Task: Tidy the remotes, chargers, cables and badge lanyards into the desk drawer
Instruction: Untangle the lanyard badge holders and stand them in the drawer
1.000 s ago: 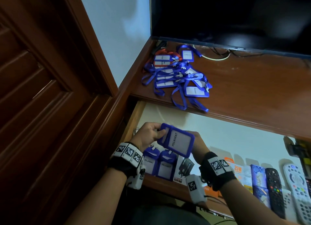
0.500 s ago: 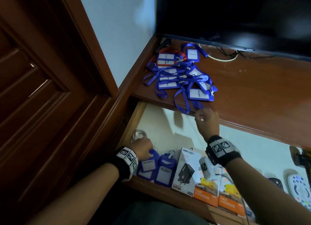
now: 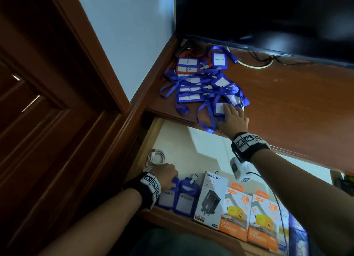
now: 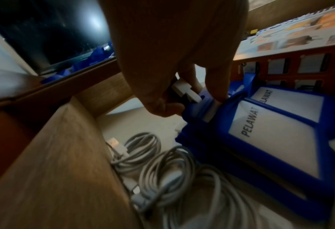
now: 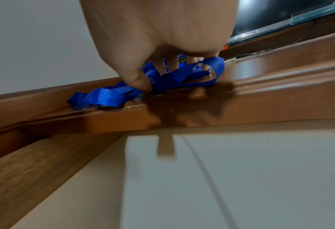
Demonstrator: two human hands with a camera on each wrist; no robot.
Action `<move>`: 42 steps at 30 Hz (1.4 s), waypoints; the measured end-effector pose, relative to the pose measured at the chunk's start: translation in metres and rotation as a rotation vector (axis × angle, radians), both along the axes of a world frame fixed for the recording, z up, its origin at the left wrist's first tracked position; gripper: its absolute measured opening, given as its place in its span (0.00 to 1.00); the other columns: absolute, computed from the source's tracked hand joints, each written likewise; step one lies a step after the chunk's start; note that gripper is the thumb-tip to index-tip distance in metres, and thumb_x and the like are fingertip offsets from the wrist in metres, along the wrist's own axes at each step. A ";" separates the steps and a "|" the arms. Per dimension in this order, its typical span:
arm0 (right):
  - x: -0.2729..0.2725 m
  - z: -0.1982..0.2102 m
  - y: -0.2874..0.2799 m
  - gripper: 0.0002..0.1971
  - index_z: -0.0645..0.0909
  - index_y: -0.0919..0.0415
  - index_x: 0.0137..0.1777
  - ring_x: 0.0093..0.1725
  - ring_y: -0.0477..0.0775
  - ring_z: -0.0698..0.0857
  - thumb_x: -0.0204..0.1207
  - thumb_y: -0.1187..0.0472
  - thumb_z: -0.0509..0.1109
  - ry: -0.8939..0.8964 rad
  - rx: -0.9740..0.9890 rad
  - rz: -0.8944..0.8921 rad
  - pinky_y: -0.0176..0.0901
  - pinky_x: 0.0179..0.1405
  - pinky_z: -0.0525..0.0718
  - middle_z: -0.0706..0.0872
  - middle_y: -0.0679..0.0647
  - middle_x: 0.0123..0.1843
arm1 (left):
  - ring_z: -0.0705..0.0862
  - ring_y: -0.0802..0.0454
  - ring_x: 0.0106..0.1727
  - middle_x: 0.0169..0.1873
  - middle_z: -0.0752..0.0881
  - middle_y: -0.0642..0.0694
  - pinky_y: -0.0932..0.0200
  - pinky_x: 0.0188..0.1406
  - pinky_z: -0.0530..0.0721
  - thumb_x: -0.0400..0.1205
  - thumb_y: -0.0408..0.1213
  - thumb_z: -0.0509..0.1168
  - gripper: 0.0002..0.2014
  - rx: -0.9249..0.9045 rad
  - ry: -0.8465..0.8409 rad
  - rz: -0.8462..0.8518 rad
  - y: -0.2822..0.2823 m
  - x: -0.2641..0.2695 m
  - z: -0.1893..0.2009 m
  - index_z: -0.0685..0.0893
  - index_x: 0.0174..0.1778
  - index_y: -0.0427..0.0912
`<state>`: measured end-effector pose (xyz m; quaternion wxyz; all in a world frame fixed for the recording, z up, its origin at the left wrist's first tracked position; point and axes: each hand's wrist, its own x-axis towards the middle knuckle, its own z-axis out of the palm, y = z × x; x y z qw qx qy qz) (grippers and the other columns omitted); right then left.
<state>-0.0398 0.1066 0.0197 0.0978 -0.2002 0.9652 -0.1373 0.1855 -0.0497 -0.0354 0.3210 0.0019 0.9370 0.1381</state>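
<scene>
Lanyards (image 3: 203, 87) under outstretched right hand (image 3: 232, 118).

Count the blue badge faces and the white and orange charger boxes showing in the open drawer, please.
Blue badge holders: 2
White charger box: 1
Orange charger boxes: 2
Total: 5
</scene>
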 end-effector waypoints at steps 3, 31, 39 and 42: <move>0.003 -0.003 -0.002 0.24 0.67 0.57 0.74 0.78 0.61 0.60 0.77 0.57 0.60 0.055 0.043 0.011 0.63 0.67 0.63 0.66 0.50 0.78 | 0.77 0.48 0.63 0.61 0.78 0.46 0.55 0.60 0.75 0.79 0.41 0.68 0.14 0.078 0.021 0.111 -0.007 0.002 -0.006 0.83 0.60 0.43; 0.023 0.068 -0.014 0.17 0.76 0.62 0.62 0.58 0.67 0.80 0.74 0.62 0.62 0.376 0.197 -0.067 0.56 0.55 0.72 0.83 0.64 0.56 | 0.81 0.42 0.60 0.62 0.81 0.42 0.48 0.57 0.82 0.80 0.44 0.68 0.17 -0.042 0.009 -0.205 -0.033 -0.019 -0.002 0.81 0.63 0.43; 0.052 0.107 0.007 0.16 0.75 0.62 0.62 0.56 0.68 0.82 0.74 0.67 0.59 0.318 0.203 -0.115 0.54 0.51 0.75 0.85 0.66 0.54 | 0.81 0.47 0.61 0.63 0.82 0.44 0.57 0.55 0.79 0.78 0.31 0.64 0.18 0.052 0.020 -0.016 -0.028 -0.018 0.003 0.81 0.64 0.47; 0.061 0.109 0.015 0.15 0.74 0.65 0.60 0.46 0.71 0.81 0.74 0.69 0.57 0.335 -0.019 -0.175 0.51 0.38 0.68 0.84 0.71 0.46 | 0.79 0.46 0.65 0.68 0.78 0.45 0.52 0.62 0.80 0.79 0.35 0.64 0.21 0.031 0.047 0.073 -0.026 -0.020 0.009 0.76 0.70 0.50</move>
